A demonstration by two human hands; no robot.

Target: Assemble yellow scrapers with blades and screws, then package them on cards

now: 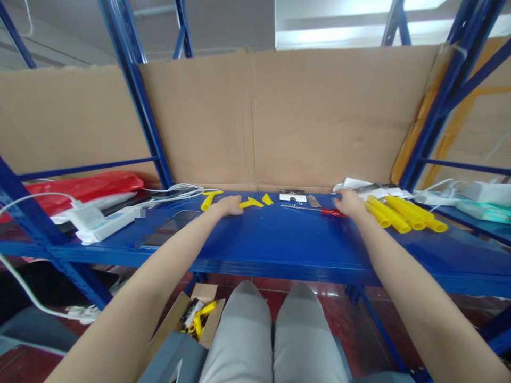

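My left hand (230, 205) rests low over the blue shelf, its fingers closed at the end of a yellow plastic piece (251, 202). Just left of it lies a yellow T-shaped part (209, 200), and a small yellow piece (267, 199) sits to the right. My right hand (348, 203) is at the back right, by the handle end of a red-handled screwdriver (332, 213) that lies flat. The back of that hand hides most of its fingers, so its grip is unclear. White and black packets (373, 190) are behind it, and several yellow tubes (403, 214) lie beside it.
A black-and-white box (293, 196) stands against the cardboard wall (295, 117). On the left are a phone (171, 229), a white power strip (115, 223) and cables. An open carton (213, 324) of yellow parts is below the shelf edge. Blue posts (138, 96) frame the shelf.
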